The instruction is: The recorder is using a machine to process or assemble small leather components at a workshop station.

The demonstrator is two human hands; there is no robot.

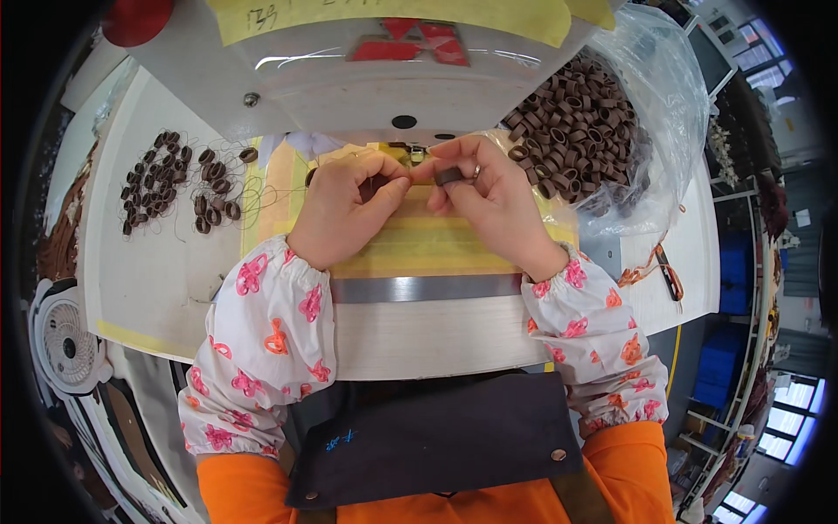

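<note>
In front of the sewing machine's needle area, my two hands come close together. My right hand (499, 190) is closed, with a small brown ring-shaped loop (448, 175) between thumb and fingers. My left hand (342, 203) pinches thumb against fingers; a dark patch shows within its curl, but what it grips is hidden. Just beyond the fingertips sits the metal presser foot (417, 154) of the sewing machine (297, 96). Another dark piece (310, 177) peeks out beside my left hand. Yellow tape strips (410, 249) cover the bed beneath both hands.
On the left of the white table (428, 336) lie several brown loops (157, 179) with trailing threads. A clear plastic bag (668, 96) heaped with brown loops (580, 127) stands at the right. Nearer on that side is a dark thread-snip-like tool (669, 273) beside orange cord.
</note>
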